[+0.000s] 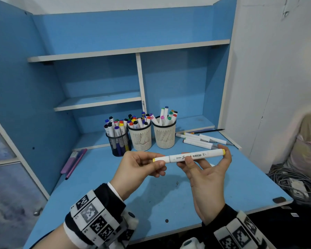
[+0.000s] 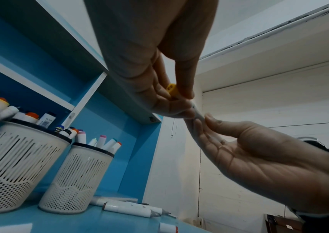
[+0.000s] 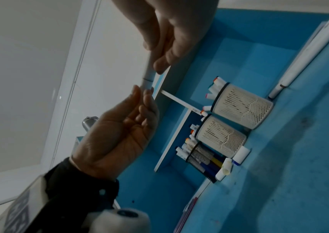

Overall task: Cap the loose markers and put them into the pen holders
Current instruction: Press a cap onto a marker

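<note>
A white marker with yellow ends (image 1: 188, 156) lies level in the air above the blue desk (image 1: 169, 194), held by both hands. My left hand (image 1: 159, 163) pinches its left cap between thumb and fingers; the yellow cap end (image 2: 171, 89) shows in the left wrist view. My right hand (image 1: 203, 161) holds the barrel, thumb on top and index fingertip at the right end. A seam separates cap and barrel, with no gap. Behind stand a black mesh holder (image 1: 118, 142) and two cream holders (image 1: 141, 139) (image 1: 164, 135), all full of capped markers. Several uncapped markers (image 1: 201, 141) lie at the back right.
Purple pens (image 1: 74, 162) lie along the desk's left edge. A dark pencil (image 1: 206, 131) rests behind the loose markers. Loose white caps (image 3: 241, 154) lie beside the mesh holder. Shelves (image 1: 97, 101) rise behind the holders. Cables (image 1: 291, 180) are piled off the desk's right side.
</note>
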### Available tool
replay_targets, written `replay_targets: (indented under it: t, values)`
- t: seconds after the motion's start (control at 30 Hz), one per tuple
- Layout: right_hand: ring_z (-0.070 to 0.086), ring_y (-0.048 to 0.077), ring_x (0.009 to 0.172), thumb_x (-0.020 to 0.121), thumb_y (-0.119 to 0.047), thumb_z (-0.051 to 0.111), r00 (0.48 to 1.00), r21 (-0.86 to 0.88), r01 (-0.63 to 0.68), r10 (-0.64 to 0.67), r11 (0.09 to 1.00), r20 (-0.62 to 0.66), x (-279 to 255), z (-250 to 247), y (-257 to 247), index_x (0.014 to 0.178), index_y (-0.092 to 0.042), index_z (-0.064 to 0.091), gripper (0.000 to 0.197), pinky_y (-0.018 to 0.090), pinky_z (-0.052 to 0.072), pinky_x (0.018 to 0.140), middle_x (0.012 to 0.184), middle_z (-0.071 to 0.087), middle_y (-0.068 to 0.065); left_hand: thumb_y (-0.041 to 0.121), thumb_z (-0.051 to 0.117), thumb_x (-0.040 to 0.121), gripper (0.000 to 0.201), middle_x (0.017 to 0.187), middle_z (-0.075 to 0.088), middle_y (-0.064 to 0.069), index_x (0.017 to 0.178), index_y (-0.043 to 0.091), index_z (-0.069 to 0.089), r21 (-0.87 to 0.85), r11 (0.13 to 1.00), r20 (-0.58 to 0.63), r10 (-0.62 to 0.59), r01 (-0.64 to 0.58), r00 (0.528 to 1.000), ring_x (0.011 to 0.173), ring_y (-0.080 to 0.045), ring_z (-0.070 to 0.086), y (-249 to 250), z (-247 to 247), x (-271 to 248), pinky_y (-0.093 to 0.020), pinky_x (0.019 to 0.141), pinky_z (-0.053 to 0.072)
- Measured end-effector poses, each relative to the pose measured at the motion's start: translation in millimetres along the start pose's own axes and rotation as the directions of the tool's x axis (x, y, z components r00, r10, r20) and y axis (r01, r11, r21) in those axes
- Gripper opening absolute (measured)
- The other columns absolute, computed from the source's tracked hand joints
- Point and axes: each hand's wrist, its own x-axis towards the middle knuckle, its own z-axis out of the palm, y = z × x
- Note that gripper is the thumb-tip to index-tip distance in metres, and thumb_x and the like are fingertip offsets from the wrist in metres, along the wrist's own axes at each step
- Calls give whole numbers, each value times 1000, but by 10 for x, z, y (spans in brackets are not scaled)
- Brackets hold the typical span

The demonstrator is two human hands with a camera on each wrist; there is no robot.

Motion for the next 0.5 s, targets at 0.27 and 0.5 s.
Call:
replay_targets:
  t: [0.27,0.5]
  values:
    - [67,25,81,82,-11,58,996,-21,32,-30,999,82,137,0,-74,128,-29,42,52,34,57,78,88,68,23,1,65,83,15,81,74,-11,95,8,71,189,981,28,-37,31,999,74,-18,70,-49,-126,69,-23,67,53]
    - [67,20,82,82,10,61,980,-230,69,-23,971,197,343,12,-113,98,-12,67,27,29,58,73,88,67,10,17,71,82,21,87,72,11,94,33,70,491,869,131,-8,-57,991,74,1,63,-30,-114,227,-26,74,52]
